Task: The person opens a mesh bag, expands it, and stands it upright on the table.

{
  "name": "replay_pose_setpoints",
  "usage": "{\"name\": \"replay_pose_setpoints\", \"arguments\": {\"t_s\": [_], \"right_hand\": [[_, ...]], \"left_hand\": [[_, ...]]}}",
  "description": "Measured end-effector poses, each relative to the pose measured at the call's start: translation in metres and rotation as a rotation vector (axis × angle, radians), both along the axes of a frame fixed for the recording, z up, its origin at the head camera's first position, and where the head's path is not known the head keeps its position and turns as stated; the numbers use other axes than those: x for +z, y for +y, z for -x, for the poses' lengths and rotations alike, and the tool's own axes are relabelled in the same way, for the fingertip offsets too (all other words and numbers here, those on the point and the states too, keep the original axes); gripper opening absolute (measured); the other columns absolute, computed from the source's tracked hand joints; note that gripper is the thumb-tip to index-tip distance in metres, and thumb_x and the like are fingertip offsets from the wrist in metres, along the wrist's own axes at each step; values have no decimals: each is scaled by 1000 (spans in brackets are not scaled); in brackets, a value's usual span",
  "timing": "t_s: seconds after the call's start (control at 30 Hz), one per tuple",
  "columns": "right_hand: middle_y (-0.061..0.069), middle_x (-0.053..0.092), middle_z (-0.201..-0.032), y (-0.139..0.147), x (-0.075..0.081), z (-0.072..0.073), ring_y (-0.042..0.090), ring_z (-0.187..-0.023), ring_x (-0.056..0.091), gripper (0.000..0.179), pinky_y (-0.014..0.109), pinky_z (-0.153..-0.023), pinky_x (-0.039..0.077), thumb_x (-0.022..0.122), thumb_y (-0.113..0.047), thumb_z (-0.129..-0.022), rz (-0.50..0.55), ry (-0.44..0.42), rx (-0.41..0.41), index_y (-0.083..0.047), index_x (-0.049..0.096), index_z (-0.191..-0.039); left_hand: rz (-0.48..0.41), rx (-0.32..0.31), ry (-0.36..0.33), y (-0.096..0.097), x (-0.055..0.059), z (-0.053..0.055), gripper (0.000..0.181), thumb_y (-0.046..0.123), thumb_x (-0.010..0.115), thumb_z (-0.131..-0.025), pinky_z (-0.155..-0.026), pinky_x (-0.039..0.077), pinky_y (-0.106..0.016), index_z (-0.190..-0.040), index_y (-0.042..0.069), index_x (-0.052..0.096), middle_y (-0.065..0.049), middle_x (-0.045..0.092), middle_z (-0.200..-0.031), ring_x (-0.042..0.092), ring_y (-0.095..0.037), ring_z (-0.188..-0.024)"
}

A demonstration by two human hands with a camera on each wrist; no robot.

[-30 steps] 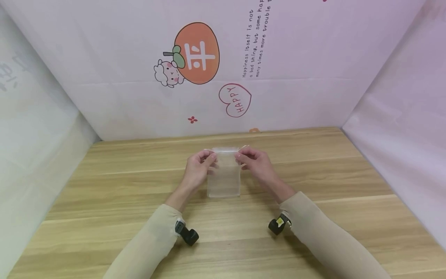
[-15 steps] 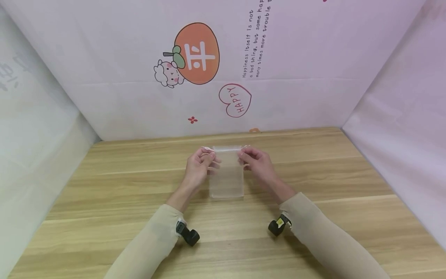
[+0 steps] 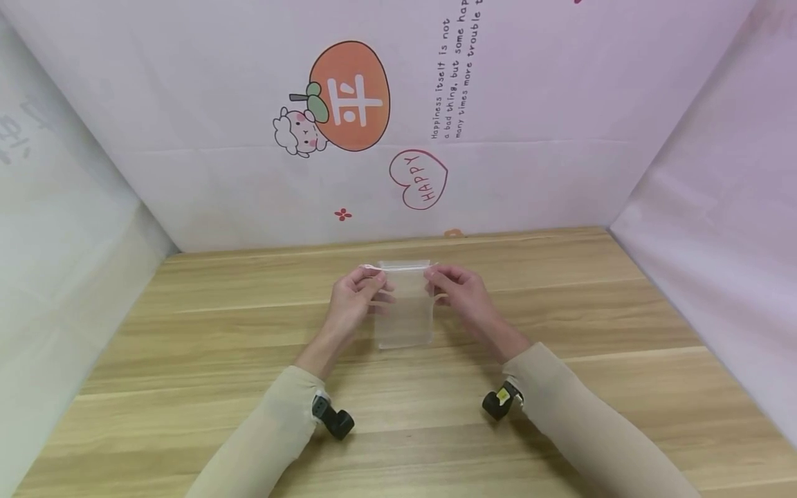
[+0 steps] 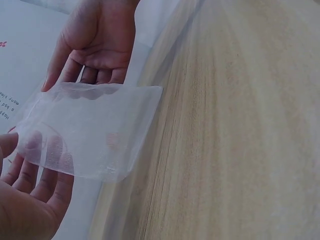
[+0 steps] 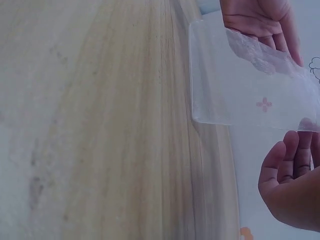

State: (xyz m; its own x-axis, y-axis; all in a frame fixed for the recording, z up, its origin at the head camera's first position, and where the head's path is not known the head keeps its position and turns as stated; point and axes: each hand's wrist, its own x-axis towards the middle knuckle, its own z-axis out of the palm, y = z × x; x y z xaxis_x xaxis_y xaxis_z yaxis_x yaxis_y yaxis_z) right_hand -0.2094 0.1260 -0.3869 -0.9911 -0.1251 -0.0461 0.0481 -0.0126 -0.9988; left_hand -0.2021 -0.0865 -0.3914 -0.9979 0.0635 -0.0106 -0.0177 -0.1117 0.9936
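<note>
A small sheer whitish drawstring pouch (image 3: 406, 315) hangs between both hands above the table, with its top edge away from the person. My left hand (image 3: 353, 299) pinches its upper left corner between thumb and fingers. At the upper right corner, my right hand (image 3: 465, 296) pinches it the same way. A thin white cord (image 3: 398, 268) runs across near the top, and its end sticks out past the left fingers. Through the translucent pouch (image 4: 95, 130) in the left wrist view, some fingertips show. Nothing is visible inside the pouch (image 5: 235, 90) in the right wrist view.
Under the hands lies a wood-grain table (image 3: 411, 422). A white printed sheet (image 3: 529, 104) stands behind it, with white sheets at the left (image 3: 56, 242) and right (image 3: 716, 228). Each wrist carries a small black camera, one left (image 3: 334, 418) and one right (image 3: 497, 401).
Both hands stay almost in place, still pinching the pouch. Its lower edge has shifted slightly and now sits a little higher. The cord end beside the left fingers shows more clearly than at first.
</note>
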Motion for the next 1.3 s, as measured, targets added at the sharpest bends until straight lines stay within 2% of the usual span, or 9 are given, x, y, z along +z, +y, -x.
{"name": "replay_pose_setpoints", "arguments": {"t_s": [0.27,0.53,0.63,0.73,0.8,0.93,1.07,1.2,1.3], "right_hand": [[2,63,-90,-2,3,-1,17,-86,61,23,43,-84,51,63,-19,-101,-6,4,17,1,67,-111],[3,62,-91,-3,0,-2,17,-87,60,20,42,-83,52,63,-19,-101,-7,18,2,0,66,-109],[2,63,-93,-1,0,-1,17,-87,60,21,36,-80,53,65,-21,-100,-38,35,-57,-2,65,-109],[3,66,-100,4,1,2,16,-93,60,28,32,-79,52,69,-25,-97,-71,100,-141,-4,65,-114],[5,67,-107,8,4,5,18,-98,60,34,33,-82,51,72,-28,-95,-94,149,-166,-4,65,-118],[7,67,-119,12,13,8,21,-110,58,43,41,-94,47,71,-35,-95,-178,183,-64,-4,66,-125],[7,69,-119,11,19,9,22,-112,59,40,46,-100,45,71,-34,-95,-218,125,39,-3,68,-121],[6,71,-112,7,20,8,21,-107,59,30,42,-98,48,71,-25,-96,-192,79,44,-1,70,-113],[5,71,-110,7,20,7,20,-106,59,26,42,-97,48,69,-20,-97,-181,86,36,0,70,-112]], "left_hand": [[-35,24,-21,1,1,0,21,18,66,-99,-74,60,-41,-107,-2,65,-7,72,-88,71,-18,-76],[-41,50,-21,1,0,0,21,17,66,-99,-72,60,-35,-109,-1,65,-7,71,-89,71,-18,-76],[-46,48,-11,1,0,0,22,18,67,-99,-72,60,-36,-110,-1,65,-8,72,-90,71,-18,-77],[-48,43,5,-1,0,-1,22,19,67,-99,-73,60,-36,-110,0,66,-8,71,-91,72,-19,-78],[-46,42,18,-2,0,-1,21,18,66,-99,-73,60,-37,-110,0,66,-9,71,-91,72,-19,-78],[-27,28,37,-3,1,-2,22,16,66,-99,-75,60,-40,-112,-2,66,-9,72,-92,71,-19,-79],[-26,-10,48,-3,0,-3,26,15,66,-99,-77,60,-42,-116,-5,64,-7,72,-93,71,-18,-79],[-20,-48,45,-7,0,-4,32,18,66,-99,-82,59,-43,-121,-5,63,-10,72,-99,72,-22,-87],[-23,-26,29,-15,1,-3,40,23,66,-100,-90,55,-49,-128,-5,60,-14,69,-112,70,-32,-100]]}}
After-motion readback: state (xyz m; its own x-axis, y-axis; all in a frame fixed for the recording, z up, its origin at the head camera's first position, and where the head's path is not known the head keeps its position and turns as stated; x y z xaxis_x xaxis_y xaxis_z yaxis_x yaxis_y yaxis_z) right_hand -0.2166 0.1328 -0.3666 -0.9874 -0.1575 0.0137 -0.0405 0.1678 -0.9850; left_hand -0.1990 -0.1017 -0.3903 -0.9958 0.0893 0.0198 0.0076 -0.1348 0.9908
